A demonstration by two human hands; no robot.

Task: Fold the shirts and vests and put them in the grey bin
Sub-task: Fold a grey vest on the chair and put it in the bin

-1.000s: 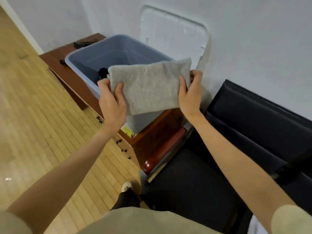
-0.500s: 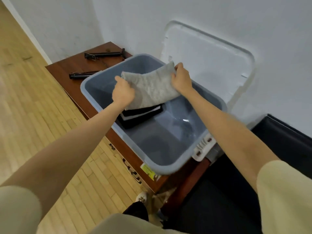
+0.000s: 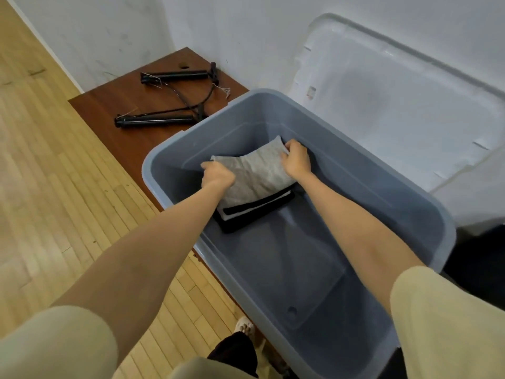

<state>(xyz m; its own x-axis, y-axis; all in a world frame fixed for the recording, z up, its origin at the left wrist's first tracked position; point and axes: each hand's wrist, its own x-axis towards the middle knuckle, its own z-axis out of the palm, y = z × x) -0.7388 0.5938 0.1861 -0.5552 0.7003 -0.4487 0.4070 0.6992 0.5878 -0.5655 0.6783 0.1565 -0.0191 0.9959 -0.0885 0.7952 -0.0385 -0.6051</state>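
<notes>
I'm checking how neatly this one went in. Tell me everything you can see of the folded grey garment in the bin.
The folded grey garment looks like soft, heathered knit, folded into a thick rectangle. It lies inside the grey bin, on a stack of folded black and white clothes. The left hand grips its near-left corner; the right hand grips its far-right end.

White wall [image 3: 246,28], pale wood-plank floor [image 3: 54,187], reddish-brown wooden cabinet [image 3: 114,105] against the wall.
</notes>
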